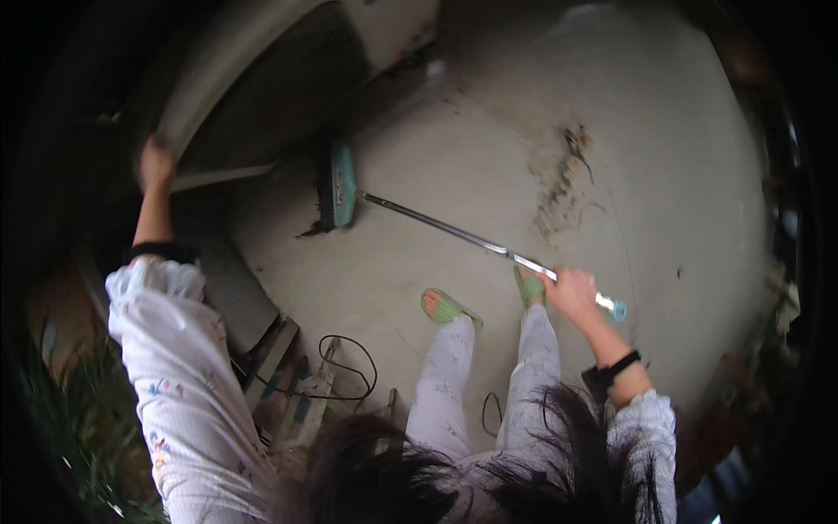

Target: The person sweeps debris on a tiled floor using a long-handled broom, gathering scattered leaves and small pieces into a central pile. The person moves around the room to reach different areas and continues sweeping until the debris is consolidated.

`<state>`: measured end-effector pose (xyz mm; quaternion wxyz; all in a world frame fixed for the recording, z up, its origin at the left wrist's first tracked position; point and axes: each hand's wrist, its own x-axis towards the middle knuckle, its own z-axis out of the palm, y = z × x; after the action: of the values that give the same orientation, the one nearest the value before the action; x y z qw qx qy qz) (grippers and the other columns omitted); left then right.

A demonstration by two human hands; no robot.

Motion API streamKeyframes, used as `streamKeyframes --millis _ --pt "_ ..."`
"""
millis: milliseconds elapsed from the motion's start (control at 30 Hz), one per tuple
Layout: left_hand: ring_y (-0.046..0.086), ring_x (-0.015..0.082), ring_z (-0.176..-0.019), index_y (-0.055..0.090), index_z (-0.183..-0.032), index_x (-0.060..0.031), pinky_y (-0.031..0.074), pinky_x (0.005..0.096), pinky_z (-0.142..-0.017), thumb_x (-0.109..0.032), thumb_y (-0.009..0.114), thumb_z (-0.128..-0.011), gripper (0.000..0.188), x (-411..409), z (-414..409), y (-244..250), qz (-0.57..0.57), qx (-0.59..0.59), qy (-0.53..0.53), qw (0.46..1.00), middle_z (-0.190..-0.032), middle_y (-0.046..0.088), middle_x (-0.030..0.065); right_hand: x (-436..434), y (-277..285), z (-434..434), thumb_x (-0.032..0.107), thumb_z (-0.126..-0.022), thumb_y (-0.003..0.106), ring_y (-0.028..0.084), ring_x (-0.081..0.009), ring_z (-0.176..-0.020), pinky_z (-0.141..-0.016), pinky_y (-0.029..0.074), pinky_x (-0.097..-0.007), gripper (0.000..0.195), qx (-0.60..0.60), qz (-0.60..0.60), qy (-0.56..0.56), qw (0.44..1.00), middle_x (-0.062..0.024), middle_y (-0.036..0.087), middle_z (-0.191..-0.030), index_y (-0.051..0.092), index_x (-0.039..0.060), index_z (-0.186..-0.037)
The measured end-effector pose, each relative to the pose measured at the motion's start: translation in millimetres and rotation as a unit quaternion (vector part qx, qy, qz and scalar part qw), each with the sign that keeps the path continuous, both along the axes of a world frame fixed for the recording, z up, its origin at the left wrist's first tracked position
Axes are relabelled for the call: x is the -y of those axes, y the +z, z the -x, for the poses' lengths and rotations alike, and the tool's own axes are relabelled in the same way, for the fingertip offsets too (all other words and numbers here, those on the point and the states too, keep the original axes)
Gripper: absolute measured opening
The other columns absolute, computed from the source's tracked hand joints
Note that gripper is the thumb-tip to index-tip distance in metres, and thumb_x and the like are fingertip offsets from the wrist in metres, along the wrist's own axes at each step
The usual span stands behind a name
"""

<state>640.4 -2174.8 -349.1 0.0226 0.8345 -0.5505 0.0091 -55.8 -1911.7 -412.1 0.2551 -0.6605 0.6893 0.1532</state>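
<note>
My right hand (573,291) is closed around the metal handle (445,227) of a push broom, near its blue end cap. The broom's teal head (342,185) rests on the floor to the left, its dark bristles facing away from me. Far to the left, my left hand (158,164) grips the edge of a large pale object (216,72) that has a dark inner side and is raised at a tilt. Its kind is not clear, and my fingers are blurred. A streak of dirt and debris (563,177) lies on the floor beyond the broom handle.
Pale concrete-like floor (668,196) spreads ahead and right. Near my left lie a grey slab (242,301), wooden pieces (321,393) and a looped black cable (373,373). Green plants (98,419) grow at the lower left. My feet wear green slippers (445,306).
</note>
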Motion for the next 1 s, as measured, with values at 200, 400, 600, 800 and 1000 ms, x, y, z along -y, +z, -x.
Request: streamKeyframes --millis 200,400,600,800,1000 --pt "0.041 0.0340 -0.120 0.032 -0.136 -0.0086 0.035 0.0393 -0.096 -0.015 0.038 -0.085 0.052 -27.8 39.3 11.5 -0.019 -0.101 0.072 0.992 -0.131 0.043 0.0167 -24.0 39.8 127.9 0.060 -0.076 0.051 0.062 -0.0323 -0.074 -0.068 0.047 -0.0424 0.056 -0.157 -0.108 -0.102 0.976 -0.0147 0.064 -0.072 0.067 0.0062 -0.078" --pt "0.048 0.0232 -0.114 0.045 -0.126 -0.0023 0.037 0.0299 -0.094 -0.016 0.048 -0.090 0.038 -110.5 75.4 28.4 0.084 -0.257 -0.075 0.960 -0.126 0.049 0.0127 -69.9 155.4 264.2 0.060 -0.077 0.050 0.061 -0.0320 -0.087 -0.076 0.047 -0.0401 0.059 -0.315 -0.111 -0.221 0.916 -0.0166 0.065 -0.086 0.066 0.0036 -0.085" --pt "0.054 0.0132 -0.095 0.046 -0.124 -0.0030 0.045 0.0259 -0.079 -0.018 0.047 -0.093 0.034 -260.3 244.4 76.7 0.012 -0.500 0.041 0.865 -0.120 0.052 0.0079 -88.4 230.0 304.0 0.052 -0.084 0.045 0.062 -0.0339 -0.077 -0.070 0.048 -0.0419 0.054 -0.411 -0.083 -0.151 0.895 -0.0192 0.064 -0.078 0.064 0.0011 -0.087" --pt "0.056 0.0122 -0.089 0.044 -0.124 -0.0009 0.046 0.0266 -0.077 -0.014 0.044 -0.093 0.034 -375.3 352.7 102.9 -0.072 -0.576 0.087 0.809 -0.120 0.051 0.0092 -166.1 274.4 303.6 0.049 -0.085 0.046 0.060 -0.0349 -0.062 -0.059 0.048 -0.0436 0.050 -0.340 -0.016 -0.084 0.937 -0.0172 0.060 -0.062 0.059 0.0023 -0.074" --pt "0.056 0.0112 -0.087 0.044 -0.123 0.0000 0.045 0.0257 -0.079 -0.010 0.044 -0.093 0.032 -422.0 422.2 117.4 -0.158 -0.627 0.072 0.760 -0.120 0.051 0.0083 -179.4 180.6 181.5 0.040 -0.080 0.055 0.059 -0.0329 -0.059 -0.054 0.045 -0.0428 0.038 -0.093 0.007 -0.087 0.992 -0.0157 0.059 -0.060 0.061 0.0050 -0.066"
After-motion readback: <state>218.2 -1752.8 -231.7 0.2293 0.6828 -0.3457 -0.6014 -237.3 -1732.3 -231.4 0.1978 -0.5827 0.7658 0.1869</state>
